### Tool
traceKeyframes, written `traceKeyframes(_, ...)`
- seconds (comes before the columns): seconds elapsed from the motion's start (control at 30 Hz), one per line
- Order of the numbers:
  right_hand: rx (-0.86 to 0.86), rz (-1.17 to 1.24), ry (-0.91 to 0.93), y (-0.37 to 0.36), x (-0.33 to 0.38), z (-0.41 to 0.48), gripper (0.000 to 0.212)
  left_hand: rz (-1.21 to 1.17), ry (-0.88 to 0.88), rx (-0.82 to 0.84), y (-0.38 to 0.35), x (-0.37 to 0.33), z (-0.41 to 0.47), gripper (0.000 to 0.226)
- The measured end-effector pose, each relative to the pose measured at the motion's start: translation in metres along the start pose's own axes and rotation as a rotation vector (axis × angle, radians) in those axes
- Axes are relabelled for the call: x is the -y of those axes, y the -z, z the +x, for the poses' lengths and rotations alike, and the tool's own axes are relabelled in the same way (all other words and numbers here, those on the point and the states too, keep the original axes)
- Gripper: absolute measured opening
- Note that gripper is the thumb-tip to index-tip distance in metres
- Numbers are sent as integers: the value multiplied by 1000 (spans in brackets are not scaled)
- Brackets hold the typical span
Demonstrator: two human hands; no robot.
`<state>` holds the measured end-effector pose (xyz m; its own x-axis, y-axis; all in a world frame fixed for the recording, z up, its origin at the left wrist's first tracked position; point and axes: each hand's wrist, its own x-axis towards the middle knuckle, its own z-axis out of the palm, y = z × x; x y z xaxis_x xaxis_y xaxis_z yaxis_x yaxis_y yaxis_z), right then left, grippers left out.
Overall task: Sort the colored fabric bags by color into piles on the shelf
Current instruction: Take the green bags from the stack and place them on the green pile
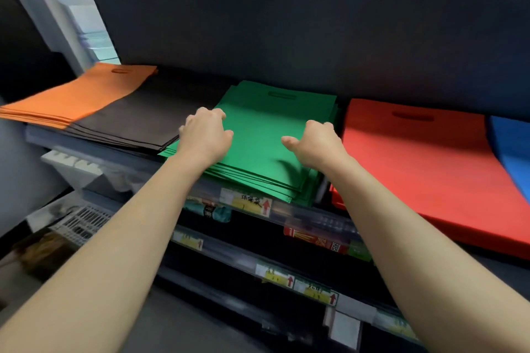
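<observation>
Five piles of flat fabric bags lie side by side on the shelf (103, 149): orange (80, 94) at the far left, then black (137, 117), green (266, 129) in the middle, red (424, 166) and blue (513, 146) at the right edge. Both of my hands are on the green pile. My left hand (205, 135) has its fingers curled over the pile's left edge, with the thumb on top. At the pile's right edge, my right hand (315, 143) curls its fingers down and its thumb sticks out to the left. The green bags are slightly fanned at the front.
A dark back panel (286, 37) closes the shelf behind the piles. Lower shelves (286, 266) with yellow price labels and packaged goods run below. A white plastic basket (80, 223) sits low on the left. A narrow gap separates the green and red piles.
</observation>
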<state>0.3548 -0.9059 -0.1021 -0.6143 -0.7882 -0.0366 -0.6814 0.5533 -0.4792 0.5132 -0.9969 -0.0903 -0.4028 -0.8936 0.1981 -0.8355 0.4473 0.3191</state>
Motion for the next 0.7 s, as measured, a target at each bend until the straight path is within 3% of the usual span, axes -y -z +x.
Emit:
traceKeyframes(0.17,44,-19,-165,-7,5,13,72,63,136,157,-1,31,25,48)
traceKeyframes(0.4,-30,-24,-379,-12,19,20,88,138,-19,309,-11,47,52,48)
traceKeyframes(0.53,-17,53,-420,-5,33,17,64,145,-119,372,-19,55,68,44)
traceKeyframes(0.7,-54,199,-492,5,44,5,54,115,-202,414,-21,59,77,47)
